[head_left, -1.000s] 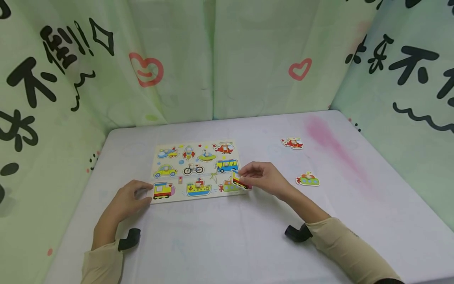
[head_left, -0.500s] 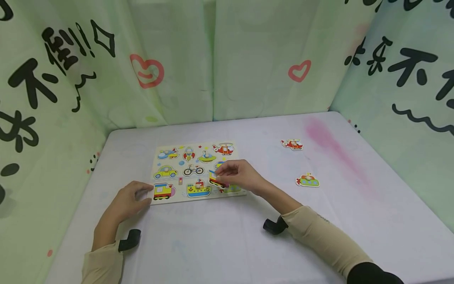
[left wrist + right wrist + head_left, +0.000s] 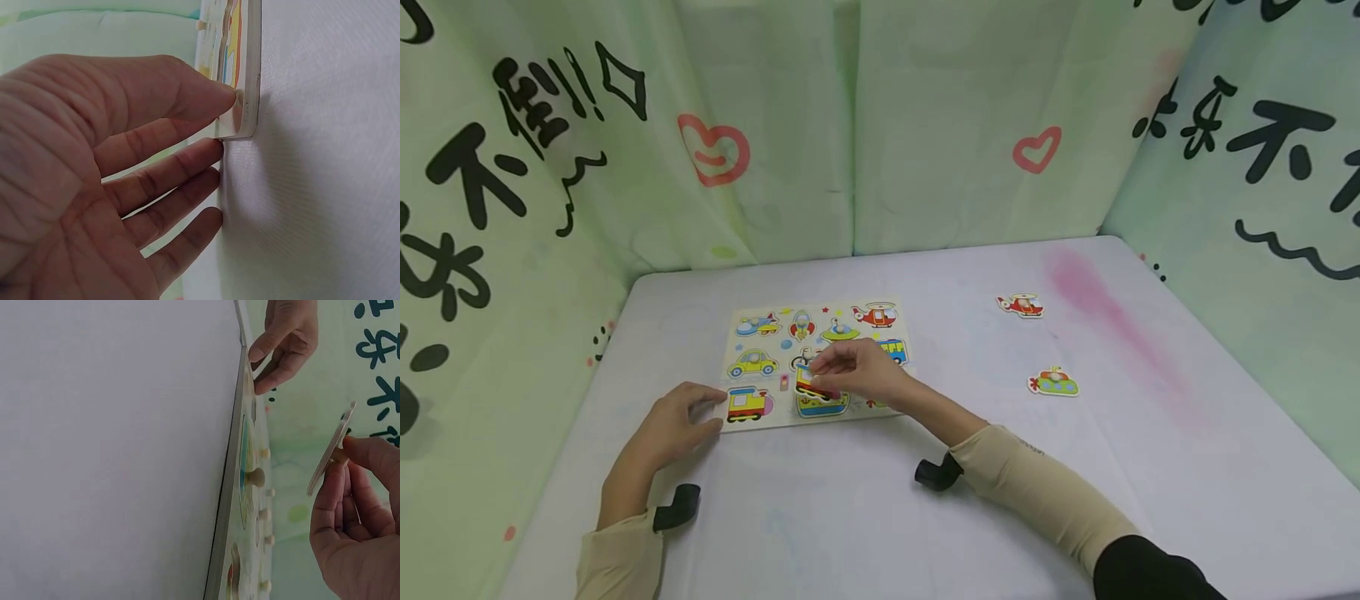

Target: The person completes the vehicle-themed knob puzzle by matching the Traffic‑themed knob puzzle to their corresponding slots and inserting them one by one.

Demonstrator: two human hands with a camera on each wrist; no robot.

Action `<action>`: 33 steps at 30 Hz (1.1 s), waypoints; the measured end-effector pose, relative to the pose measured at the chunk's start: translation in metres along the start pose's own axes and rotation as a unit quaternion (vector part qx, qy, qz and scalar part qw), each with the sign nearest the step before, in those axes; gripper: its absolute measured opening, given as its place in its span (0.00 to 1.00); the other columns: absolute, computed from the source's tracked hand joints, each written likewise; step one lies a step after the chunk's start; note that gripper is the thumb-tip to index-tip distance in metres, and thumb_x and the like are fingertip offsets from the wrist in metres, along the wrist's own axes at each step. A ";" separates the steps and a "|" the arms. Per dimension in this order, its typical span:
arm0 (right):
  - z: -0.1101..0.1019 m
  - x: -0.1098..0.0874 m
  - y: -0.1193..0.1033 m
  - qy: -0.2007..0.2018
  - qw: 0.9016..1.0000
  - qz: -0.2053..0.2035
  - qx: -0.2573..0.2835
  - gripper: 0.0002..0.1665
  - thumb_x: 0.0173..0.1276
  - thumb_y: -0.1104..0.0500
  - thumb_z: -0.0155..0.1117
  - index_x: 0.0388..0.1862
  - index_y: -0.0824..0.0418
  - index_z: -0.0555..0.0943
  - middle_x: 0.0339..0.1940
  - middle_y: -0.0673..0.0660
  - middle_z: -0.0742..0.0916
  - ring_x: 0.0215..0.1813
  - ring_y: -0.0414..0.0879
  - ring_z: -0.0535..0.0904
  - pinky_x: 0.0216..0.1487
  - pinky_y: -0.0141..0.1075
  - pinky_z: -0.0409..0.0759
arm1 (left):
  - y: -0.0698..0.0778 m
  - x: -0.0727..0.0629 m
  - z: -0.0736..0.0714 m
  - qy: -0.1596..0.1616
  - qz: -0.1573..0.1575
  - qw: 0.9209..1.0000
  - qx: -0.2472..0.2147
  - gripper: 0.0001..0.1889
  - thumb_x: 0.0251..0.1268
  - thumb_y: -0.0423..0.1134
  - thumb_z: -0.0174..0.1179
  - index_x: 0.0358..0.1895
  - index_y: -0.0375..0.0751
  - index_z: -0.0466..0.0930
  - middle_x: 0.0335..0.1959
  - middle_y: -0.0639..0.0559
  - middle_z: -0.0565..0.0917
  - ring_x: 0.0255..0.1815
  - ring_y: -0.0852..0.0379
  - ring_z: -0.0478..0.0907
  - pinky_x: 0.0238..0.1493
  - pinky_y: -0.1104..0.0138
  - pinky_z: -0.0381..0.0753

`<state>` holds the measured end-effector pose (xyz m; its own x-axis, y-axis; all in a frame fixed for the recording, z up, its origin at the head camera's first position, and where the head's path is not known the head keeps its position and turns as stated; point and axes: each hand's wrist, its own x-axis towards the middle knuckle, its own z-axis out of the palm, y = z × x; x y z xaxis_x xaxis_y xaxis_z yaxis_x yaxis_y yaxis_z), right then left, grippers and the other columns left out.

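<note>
On the white-covered table lies a knobbed puzzle board point(image 3: 783, 398) with vehicle pictures. My right hand point(image 3: 865, 372) pinches a red, yellow and blue train puzzle piece point(image 3: 807, 383) above the board, overlapping the ship point(image 3: 822, 407) in the head view. The right wrist view shows the piece point(image 3: 329, 453) tilted and clear of the board, its knob between thumb and fingers. The train picture point(image 3: 747, 404) fills the board's near left corner. My left hand point(image 3: 666, 429) touches that corner, thumb point(image 3: 206, 94) on the edge and the other fingers extended along the side.
Two loose pieces lie right of the board: a red helicopter point(image 3: 1021, 306) farther back and a green submarine point(image 3: 1053, 382) nearer. Wooden knobs point(image 3: 255, 477) stick up from the board. Pale green curtains point(image 3: 925, 125) with drawings enclose the table's back and sides.
My right hand has carried the train piece leftward across the board, from over the submarine picture to over the ship. My left hand has stayed at the board's corner.
</note>
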<state>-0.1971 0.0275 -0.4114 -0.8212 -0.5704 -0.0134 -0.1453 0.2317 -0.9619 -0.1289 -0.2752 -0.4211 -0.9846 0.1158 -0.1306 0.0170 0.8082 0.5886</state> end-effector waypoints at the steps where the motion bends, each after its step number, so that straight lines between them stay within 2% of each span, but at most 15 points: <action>1: 0.003 0.003 0.000 -0.001 1.000 -0.001 -0.001 0.12 0.67 0.60 0.73 0.47 0.61 0.87 0.41 0.52 0.89 0.39 0.44 0.85 0.42 0.32 0.84 | -0.001 0.000 0.000 0.001 0.001 1.000 0.000 0.21 0.63 0.31 0.65 0.60 0.29 0.80 0.62 0.31 0.76 0.69 0.30 0.68 0.70 0.37 0.68; 8: 0.023 0.019 -0.004 -0.016 1.000 -0.015 -0.020 0.10 0.67 0.60 0.73 0.46 0.61 0.88 0.38 0.51 0.89 0.37 0.42 0.84 0.38 0.31 0.85 | -0.001 0.001 0.000 0.003 0.007 1.000 0.002 0.21 0.63 0.31 0.66 0.59 0.28 0.80 0.62 0.30 0.77 0.68 0.30 0.69 0.70 0.38 0.68; 19: 0.055 0.044 -0.008 -0.036 0.996 -0.043 -0.075 0.08 0.66 0.63 0.73 0.43 0.63 0.88 0.34 0.52 0.89 0.34 0.36 0.83 0.40 0.26 0.84 | -0.003 0.002 -0.003 0.001 0.013 1.000 0.002 0.22 0.63 0.32 0.67 0.60 0.27 0.79 0.61 0.29 0.77 0.68 0.30 0.70 0.69 0.38 0.68; 27: 0.071 0.059 -0.010 -0.050 0.988 -0.067 -0.127 0.08 0.67 0.63 0.72 0.43 0.64 0.87 0.33 0.52 0.89 0.33 0.33 0.80 0.37 0.24 0.82 | -0.008 0.002 -0.002 0.011 0.038 0.999 -0.005 0.21 0.62 0.32 0.66 0.58 0.27 0.80 0.59 0.30 0.79 0.66 0.30 0.72 0.68 0.39 0.70; 33: 0.078 0.069 -0.007 -0.068 0.983 -0.065 -0.160 0.07 0.66 0.65 0.72 0.41 0.65 0.86 0.32 0.52 0.88 0.32 0.32 0.78 0.36 0.22 0.79 | -0.008 0.001 -0.004 0.015 0.051 0.999 -0.005 0.21 0.61 0.31 0.67 0.57 0.26 0.80 0.57 0.30 0.80 0.65 0.30 0.73 0.67 0.39 0.71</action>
<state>-0.2095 -0.0748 -0.4270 -0.7056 -0.7071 0.0472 -0.4290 0.3731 -0.8226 -0.1309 -0.2834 -0.4229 -0.9828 0.1792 -0.0453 0.1155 0.7870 0.6060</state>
